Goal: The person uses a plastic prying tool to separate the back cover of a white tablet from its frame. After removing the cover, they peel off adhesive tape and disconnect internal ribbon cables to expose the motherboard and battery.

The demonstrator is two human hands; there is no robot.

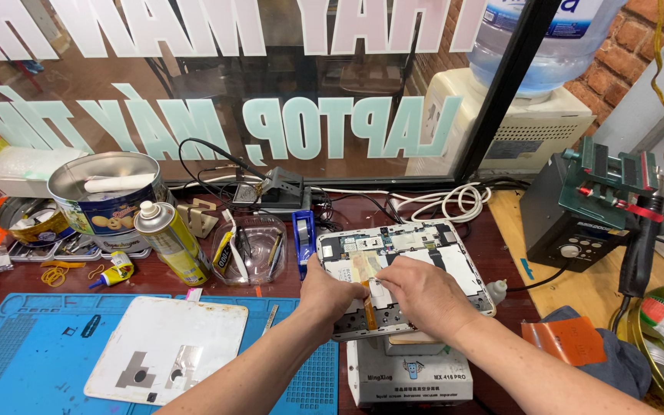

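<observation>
An opened tablet (416, 246) lies face down on a white heating box (409, 376), its circuit boards and flat cables showing. My left hand (330, 296) rests on the tablet's near left edge, fingers pressed on the casing. My right hand (424, 292) lies over the tablet's middle, fingertips pinching at a thin yellowish flex strip (366, 270). An orange ribbon (368, 311) hangs between the two hands. The removed white back cover (169, 350) lies on the blue mat (32, 353) to the left.
A yellow spray can (169, 242), a round biscuit tin (105, 196), a clear tray of tools (249, 250) and a blue tape dispenser (303, 238) stand behind the mat. A green-topped hot-air station (585, 207) sits right. White cables (447, 201) coil by the glass.
</observation>
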